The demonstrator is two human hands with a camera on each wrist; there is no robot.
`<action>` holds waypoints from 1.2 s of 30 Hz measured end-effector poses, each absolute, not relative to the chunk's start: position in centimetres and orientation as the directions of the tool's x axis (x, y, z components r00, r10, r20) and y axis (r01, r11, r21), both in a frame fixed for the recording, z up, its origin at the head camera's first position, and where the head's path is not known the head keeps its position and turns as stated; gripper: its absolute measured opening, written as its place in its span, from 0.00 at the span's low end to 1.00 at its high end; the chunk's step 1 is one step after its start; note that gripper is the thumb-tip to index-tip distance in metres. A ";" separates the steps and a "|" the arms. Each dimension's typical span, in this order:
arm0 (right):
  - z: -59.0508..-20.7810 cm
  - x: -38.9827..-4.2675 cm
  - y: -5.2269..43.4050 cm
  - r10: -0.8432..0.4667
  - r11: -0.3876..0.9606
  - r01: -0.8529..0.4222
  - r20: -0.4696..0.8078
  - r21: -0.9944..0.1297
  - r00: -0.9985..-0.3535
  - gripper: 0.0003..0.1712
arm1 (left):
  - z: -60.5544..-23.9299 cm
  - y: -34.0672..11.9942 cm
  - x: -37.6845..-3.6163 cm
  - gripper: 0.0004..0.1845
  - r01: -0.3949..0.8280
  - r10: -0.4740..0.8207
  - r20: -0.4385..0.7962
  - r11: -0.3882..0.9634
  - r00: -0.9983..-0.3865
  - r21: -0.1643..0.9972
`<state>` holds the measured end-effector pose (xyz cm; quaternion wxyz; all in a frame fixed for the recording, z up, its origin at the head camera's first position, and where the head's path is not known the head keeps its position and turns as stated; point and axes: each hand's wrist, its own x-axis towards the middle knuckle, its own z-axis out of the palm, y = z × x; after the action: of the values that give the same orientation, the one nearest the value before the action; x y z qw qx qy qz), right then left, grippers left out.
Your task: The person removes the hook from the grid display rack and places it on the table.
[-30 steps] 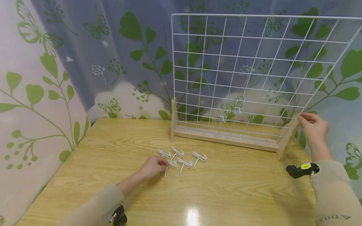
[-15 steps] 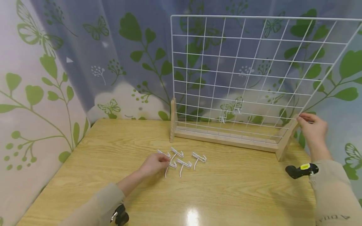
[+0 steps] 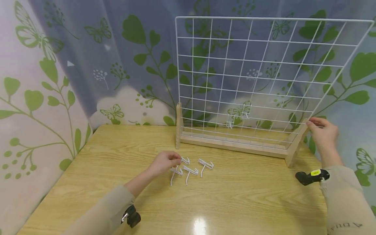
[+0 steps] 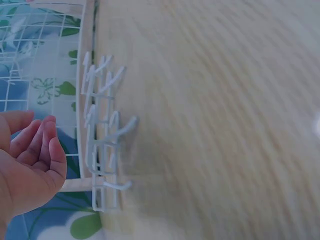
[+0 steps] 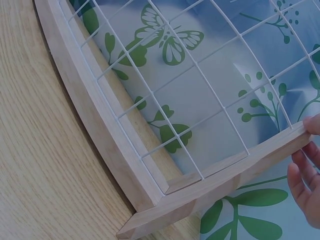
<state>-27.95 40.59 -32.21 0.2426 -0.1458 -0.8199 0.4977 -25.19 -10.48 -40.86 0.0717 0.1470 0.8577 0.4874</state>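
Several white wire hooks (image 3: 191,170) lie loose on the wooden table (image 3: 235,202). My left hand (image 3: 175,160) hovers just over the leftmost ones with fingers loosely curled. The left wrist view shows that hand (image 4: 42,132) with nothing in its palm and the hooks (image 4: 107,132) beyond it on the table. A white wire grid panel (image 3: 264,18) stands upright in a wooden base (image 3: 232,143). My right hand (image 3: 311,123) grips the top of the base's right wooden post (image 5: 240,175), thumb and fingers (image 5: 300,175) around its end. Two small hooks (image 3: 230,124) hang low on the grid.
A leaf-and-butterfly curtain (image 3: 88,65) closes off the back and left of the table. The grid stand takes up the back right. A black wrist camera (image 3: 308,178) sits on my right sleeve. Bare tabletop lies in front of the hooks.
My left hand has lifted and moved up and right, from the near-left side of the hooks to over them. The right hand has stayed on the post.
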 end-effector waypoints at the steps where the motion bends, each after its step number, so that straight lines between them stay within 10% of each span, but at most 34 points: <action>1: -32.2 -28.0 40.6 0.480 0.466 -0.003 0.255 -0.885 -0.839 0.10 | -40.7 -10.3 -25.3 0.10 0.189 0.327 0.025 0.481 -0.945 0.856; 36: -32.6 -28.1 40.9 0.481 0.424 -0.040 0.263 -0.905 -0.836 0.11 | -35.4 -1.6 -30.6 0.13 0.238 0.333 0.125 0.325 -0.935 0.915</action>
<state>-28.10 40.92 -32.58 0.2513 -0.1367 -0.8056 0.5188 -30.63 -1.56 -35.45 0.0429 0.1754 0.8128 0.5539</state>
